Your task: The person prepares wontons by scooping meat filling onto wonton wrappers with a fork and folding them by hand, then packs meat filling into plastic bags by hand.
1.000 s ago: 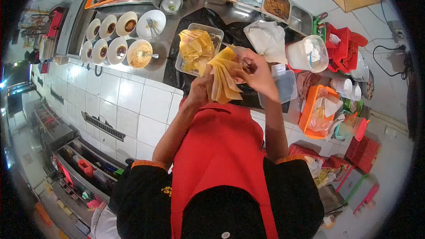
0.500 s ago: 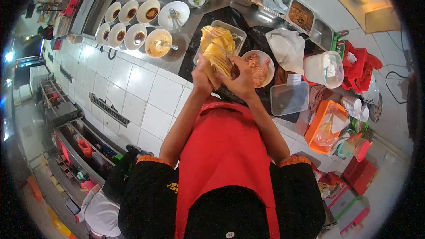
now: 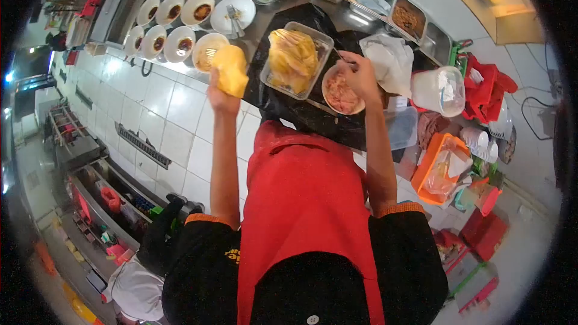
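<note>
A small stack of yellow dough wrappers [image 3: 230, 72] rests in my left hand [image 3: 224, 101], held out to the left near the bowls. More yellow wrappers [image 3: 292, 57] lie in a clear plastic container [image 3: 328, 47] between my hands. Over the white bowl of pink minced meat [image 3: 342, 93], my right hand [image 3: 362, 78] is closed on a thin dark utensil [image 3: 341, 55]. Its lower end is hidden by the fingers and the bowl.
Several white bowls with dark sauce [image 3: 179, 44] stand at the left, beside a plate with cutlery [image 3: 224, 23]. Metal trays [image 3: 409, 19] line the back. To the right are a white tub [image 3: 438, 93], a clear lid [image 3: 400, 126] and an orange basket [image 3: 424, 171].
My left hand has moved left, away from the container, with wrappers in it. My right hand has left the wrappers and moved right to the meat bowl, where it grips a thin utensil.
</note>
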### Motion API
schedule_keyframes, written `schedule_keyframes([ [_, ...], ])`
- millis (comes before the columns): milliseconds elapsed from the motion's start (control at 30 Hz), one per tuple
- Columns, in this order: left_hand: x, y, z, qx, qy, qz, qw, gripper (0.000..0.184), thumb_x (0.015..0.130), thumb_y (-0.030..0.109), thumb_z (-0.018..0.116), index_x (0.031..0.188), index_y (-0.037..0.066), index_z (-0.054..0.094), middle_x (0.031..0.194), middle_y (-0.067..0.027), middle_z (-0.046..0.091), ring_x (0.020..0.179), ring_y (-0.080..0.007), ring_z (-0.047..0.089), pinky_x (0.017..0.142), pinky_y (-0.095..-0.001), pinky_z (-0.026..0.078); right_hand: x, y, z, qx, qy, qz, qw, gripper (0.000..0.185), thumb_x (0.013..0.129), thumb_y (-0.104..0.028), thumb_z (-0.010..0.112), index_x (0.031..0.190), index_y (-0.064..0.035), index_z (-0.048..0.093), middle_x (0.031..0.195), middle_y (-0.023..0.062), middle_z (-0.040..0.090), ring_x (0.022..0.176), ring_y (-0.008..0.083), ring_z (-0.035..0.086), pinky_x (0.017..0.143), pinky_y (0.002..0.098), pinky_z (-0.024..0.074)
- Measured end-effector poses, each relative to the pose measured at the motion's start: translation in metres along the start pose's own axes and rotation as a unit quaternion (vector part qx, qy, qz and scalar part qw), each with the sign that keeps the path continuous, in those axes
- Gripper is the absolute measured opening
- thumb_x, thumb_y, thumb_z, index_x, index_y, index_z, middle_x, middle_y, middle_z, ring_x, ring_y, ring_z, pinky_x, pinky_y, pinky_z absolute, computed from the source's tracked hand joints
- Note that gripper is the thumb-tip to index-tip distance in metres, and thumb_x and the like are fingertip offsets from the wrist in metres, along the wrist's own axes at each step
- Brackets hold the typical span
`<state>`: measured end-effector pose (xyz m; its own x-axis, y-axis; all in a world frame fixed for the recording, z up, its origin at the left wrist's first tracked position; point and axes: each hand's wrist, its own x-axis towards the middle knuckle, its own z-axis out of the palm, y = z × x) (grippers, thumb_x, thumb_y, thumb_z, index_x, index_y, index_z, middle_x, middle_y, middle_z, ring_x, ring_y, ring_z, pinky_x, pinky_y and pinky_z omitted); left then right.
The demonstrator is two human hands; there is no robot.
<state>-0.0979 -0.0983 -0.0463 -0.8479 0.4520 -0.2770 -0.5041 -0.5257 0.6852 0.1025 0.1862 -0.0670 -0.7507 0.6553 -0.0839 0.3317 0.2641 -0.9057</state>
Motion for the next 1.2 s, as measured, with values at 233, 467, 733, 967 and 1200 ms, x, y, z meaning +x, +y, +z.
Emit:
schedule_keyframes([
  [233, -0.042, -0.048, 0.006, 0.067, -0.053, -0.201, 0.976, 0.055, 0.097, 0.04, 0.054, 0.137, 0.004, 0.043, 0.127, -0.0142, 0.058, 0.108, -0.0285, 0.063, 0.081, -0.0426, 0.057, -0.04, 0.026, -0.051, -0.277, -0.063, 0.148, 0.947, 0.022, 0.082, -0.02, 0.067, 0.089, -0.0002, 0.071, 0.085, 0.0279, 0.066, 0.087, 0.04, 0.066, 0.074, 0.0448, 0.0527],
  [467, -0.066, -0.092, 0.038, 0.097, -0.076, -0.276, 0.953, 0.052, 0.098, 0.038, 0.053, 0.135, 0.004, 0.044, 0.122, -0.0141, 0.06, 0.104, -0.0282, 0.065, 0.078, -0.0408, 0.057, -0.024, 0.044, -0.015, -0.314, 0.035, 0.155, 0.936, 0.019, 0.077, -0.014, 0.064, 0.087, 0.0004, 0.071, 0.087, 0.0252, 0.068, 0.087, 0.0402, 0.067, 0.078, 0.0469, 0.0524],
  [733, -0.055, -0.088, 0.019, 0.097, -0.035, -0.287, 0.952, 0.047, 0.099, 0.036, 0.052, 0.134, 0.004, 0.045, 0.122, -0.0117, 0.06, 0.104, -0.027, 0.065, 0.078, -0.0404, 0.057, -0.025, 0.036, -0.018, -0.311, 0.022, 0.157, 0.937, 0.019, 0.075, -0.013, 0.066, 0.087, 0.0012, 0.07, 0.085, 0.0255, 0.068, 0.083, 0.0414, 0.067, 0.076, 0.049, 0.0527],
  [967, -0.05, -0.081, 0.02, 0.089, -0.008, -0.271, 0.958, 0.045, 0.099, 0.034, 0.052, 0.134, 0.005, 0.045, 0.123, -0.0112, 0.06, 0.106, -0.0271, 0.064, 0.08, -0.0412, 0.057, -0.032, 0.02, -0.024, -0.31, -0.059, 0.113, 0.942, 0.023, 0.072, -0.013, 0.069, 0.089, 0.0022, 0.07, 0.09, 0.0264, 0.068, 0.088, 0.0417, 0.067, 0.081, 0.0492, 0.0528],
  [1200, -0.045, -0.085, 0.021, 0.088, -0.018, -0.273, 0.958, 0.044, 0.1, 0.033, 0.051, 0.135, 0.006, 0.045, 0.124, -0.011, 0.059, 0.108, -0.0273, 0.063, 0.081, -0.0418, 0.056, -0.025, 0.035, -0.011, -0.354, -0.028, 0.114, 0.928, 0.026, 0.076, -0.019, 0.07, 0.095, -0.0014, 0.072, 0.087, 0.0241, 0.068, 0.082, 0.0399, 0.066, 0.076, 0.0445, 0.0524],
])
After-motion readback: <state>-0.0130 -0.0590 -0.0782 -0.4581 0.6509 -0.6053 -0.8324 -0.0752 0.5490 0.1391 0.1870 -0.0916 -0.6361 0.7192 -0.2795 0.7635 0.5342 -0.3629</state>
